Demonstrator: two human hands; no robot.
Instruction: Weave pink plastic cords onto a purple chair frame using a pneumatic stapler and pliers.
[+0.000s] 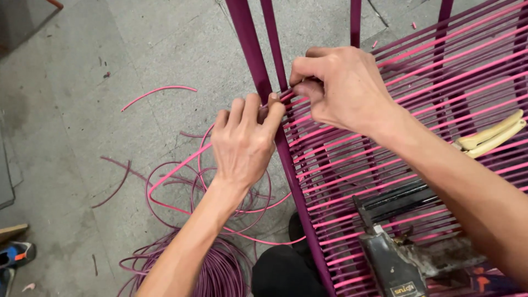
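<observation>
A metal frame [258, 60], painted dark purple, is filling the right half of the view, its rail running from the top centre down toward the bottom. Pink cord [352, 176] is stretching across it in many close, parallel rows, forming a woven surface that is slanting upward to the right. On the grey concrete floor [82, 110] to the left, a coil [214, 275] of purple cord is lying near the bottom edge, with loose pink and purple loops spreading above it and short offcuts scattered farther out.

A dark, worn tool [393, 261] is resting on the woven rows at the bottom right, and cream-handled pliers [492, 137] are lying on the rows near the right edge, well apart from both hands.

The right hand [341, 88] is reaching in over the weave and pinching the pink strand [287, 97] between thumb and forefinger, just at the rail. The left hand [245, 140] is sitting just beside it on the outer side of the rail, fingers curled and thumb pressing against the same strand where it is meeting the frame. The strand is lying between the two hands, touching both, and is trailing from under the left hand down to the loops on the floor.

A shoe [16, 256] is showing at the lower left edge.
</observation>
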